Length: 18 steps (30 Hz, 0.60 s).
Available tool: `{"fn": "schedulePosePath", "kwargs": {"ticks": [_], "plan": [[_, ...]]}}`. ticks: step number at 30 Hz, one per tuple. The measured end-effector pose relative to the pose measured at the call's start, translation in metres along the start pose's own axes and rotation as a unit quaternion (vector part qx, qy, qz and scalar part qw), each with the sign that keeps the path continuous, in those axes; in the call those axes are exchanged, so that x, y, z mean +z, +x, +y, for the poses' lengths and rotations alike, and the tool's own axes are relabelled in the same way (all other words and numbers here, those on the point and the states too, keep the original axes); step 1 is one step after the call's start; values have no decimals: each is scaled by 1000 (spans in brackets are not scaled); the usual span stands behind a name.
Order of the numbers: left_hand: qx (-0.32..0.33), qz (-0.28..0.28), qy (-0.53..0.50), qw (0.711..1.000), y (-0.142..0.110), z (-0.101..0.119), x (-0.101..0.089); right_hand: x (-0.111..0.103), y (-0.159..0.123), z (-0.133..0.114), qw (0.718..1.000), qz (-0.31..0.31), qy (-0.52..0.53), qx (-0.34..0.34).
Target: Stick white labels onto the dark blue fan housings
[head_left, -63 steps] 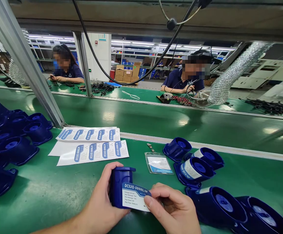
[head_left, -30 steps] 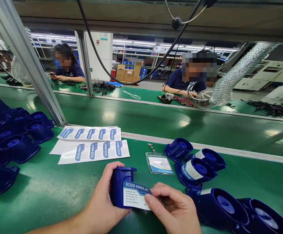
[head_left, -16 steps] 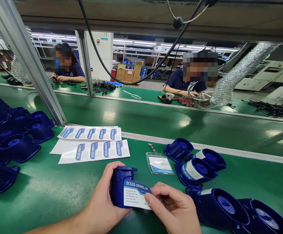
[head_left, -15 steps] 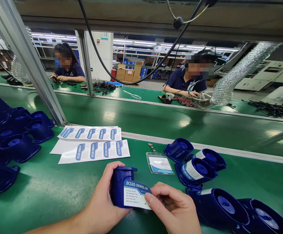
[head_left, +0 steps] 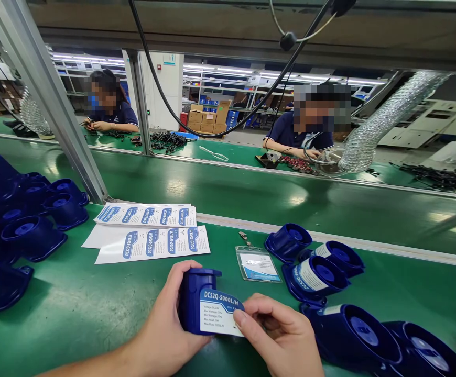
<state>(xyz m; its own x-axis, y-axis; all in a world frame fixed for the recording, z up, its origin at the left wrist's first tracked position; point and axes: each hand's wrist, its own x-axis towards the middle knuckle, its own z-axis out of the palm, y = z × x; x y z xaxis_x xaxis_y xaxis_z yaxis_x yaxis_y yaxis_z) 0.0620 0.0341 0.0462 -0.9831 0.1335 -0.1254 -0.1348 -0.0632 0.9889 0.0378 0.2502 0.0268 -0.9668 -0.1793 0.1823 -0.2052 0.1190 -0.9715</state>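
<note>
My left hand (head_left: 173, 319) is wrapped round a dark blue plastic pump housing (head_left: 191, 298), held above the green bench. A blue and white label (head_left: 219, 314) printed DC52Q-5000L/H lies with its left part against the housing's side, while its right part sticks out past it. The label's right end is pinched between the thumb and fingers of my right hand (head_left: 281, 332). Just behind my hands, sheets of the same labels (head_left: 153, 243) lie on the bench. To the right stand several blue housings (head_left: 318, 272), some with labels on them.
More blue housings (head_left: 33, 235) are heaped at the left. A badge in a clear holder (head_left: 258, 264) lies behind my right hand. A metal post (head_left: 51, 99) rises at the left, and a black cable (head_left: 157, 97) hangs overhead. Two co-workers sit across the line.
Almost nothing differs. Both hands keep their hold on the housing and the label, and the view has shifted very slightly.
</note>
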Motion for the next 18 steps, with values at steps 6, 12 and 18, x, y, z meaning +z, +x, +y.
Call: {"fn": "schedulePosePath", "kwargs": {"ticks": [6,12,18], "plan": [[4,-1,-1,1000,1,-3,0,-2,-2,2,1000,-6,-6,5],[9,5,11,1000,1,-7,-1,-2,-2,1,1000,-13,-7,13],[13,6,18,1000,2,-7,-2,6,-2,-7,998,44,10,33]]}}
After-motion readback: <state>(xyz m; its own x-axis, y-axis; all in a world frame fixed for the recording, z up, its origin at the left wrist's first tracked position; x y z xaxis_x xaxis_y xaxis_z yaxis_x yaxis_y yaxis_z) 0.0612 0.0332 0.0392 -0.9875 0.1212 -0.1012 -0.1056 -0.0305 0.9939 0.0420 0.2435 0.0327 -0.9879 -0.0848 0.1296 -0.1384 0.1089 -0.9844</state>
